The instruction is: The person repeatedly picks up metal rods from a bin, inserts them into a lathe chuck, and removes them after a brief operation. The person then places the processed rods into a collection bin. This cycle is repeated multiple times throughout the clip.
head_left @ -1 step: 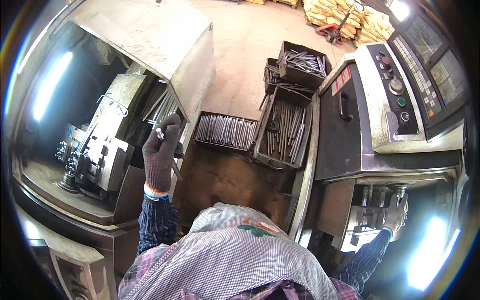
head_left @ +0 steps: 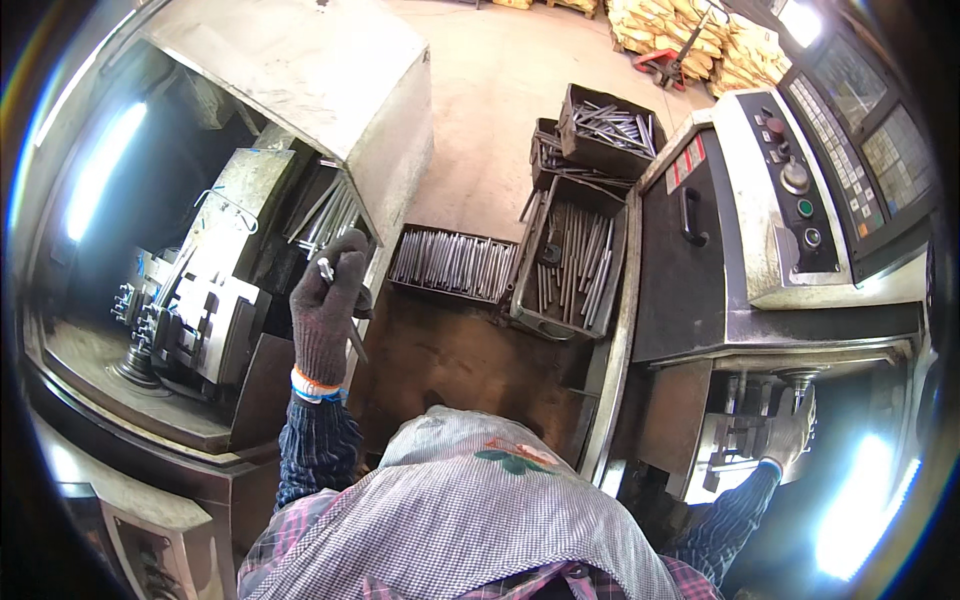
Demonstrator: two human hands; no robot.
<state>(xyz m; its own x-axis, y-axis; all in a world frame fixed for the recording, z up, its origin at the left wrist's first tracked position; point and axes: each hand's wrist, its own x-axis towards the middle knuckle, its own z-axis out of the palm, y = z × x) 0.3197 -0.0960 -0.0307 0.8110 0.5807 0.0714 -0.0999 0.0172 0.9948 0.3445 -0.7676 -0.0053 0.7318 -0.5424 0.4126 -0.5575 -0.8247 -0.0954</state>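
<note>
My left hand [head_left: 325,310], in a dark knit glove, is closed around a metal rod [head_left: 357,342]. One end of the rod shows above the fingers and the other sticks out beside the palm. Just beyond this hand, several metal rods [head_left: 332,212] lie inside the left machine's opening. My right hand [head_left: 788,436], in a lighter glove, reaches into the right machine beneath a round spindle [head_left: 800,377]. Its fingers are bent up against the part under that spindle; glare and the hand itself hide what they grip.
A tray of upright-packed rods [head_left: 452,264] sits on the floor ahead, beside a metal bin [head_left: 527,300] of longer rods. Farther off stands another rod bin [head_left: 612,152]. The right machine has a door handle [head_left: 690,216] and a control panel [head_left: 792,185]. A red pallet jack [head_left: 662,66] stands far back.
My left hand and its rod have shifted very slightly to the right. The right hand stays at the spindle.
</note>
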